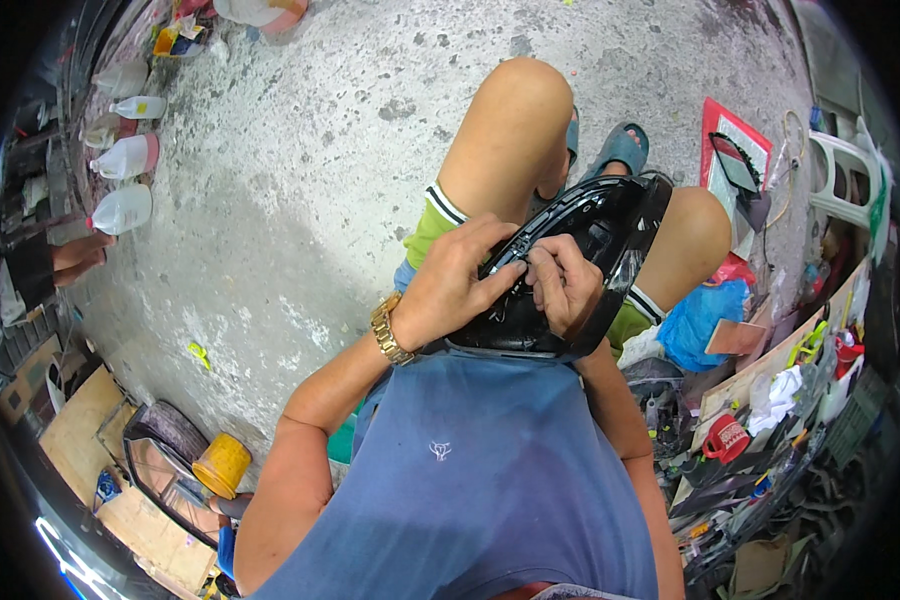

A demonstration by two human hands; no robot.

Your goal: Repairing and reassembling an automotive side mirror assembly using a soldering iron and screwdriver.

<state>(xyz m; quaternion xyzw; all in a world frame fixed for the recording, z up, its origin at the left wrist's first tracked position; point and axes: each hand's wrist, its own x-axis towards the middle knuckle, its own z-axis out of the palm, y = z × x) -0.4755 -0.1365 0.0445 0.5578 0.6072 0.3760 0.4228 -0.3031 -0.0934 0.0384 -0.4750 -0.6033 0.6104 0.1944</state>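
Observation:
A hollow, glossy black plastic housing (610, 215) with a curved rim lies across my lap, between my knees. It looks like the shell of a vehicle part, but its exact kind does not show. My left hand (457, 275) grips its left rim, fingers over the edge and thumb pointing inward. Beside that thumb, my right hand (566, 285) is closed, its thumb and fingertips pinched together inside the housing near the rim. Whatever sits between those fingertips is hidden. A gold watch (390, 328) circles my left wrist.
Plastic jugs (125, 158) line the floor's left side. At lower left stand a yellow bucket (222, 466) and a tyre (175, 430). On the right are a red-edged board (715, 140), a white plastic stool (840, 175), a blue bag (705, 320) and a red mug (727, 438) amid clutter.

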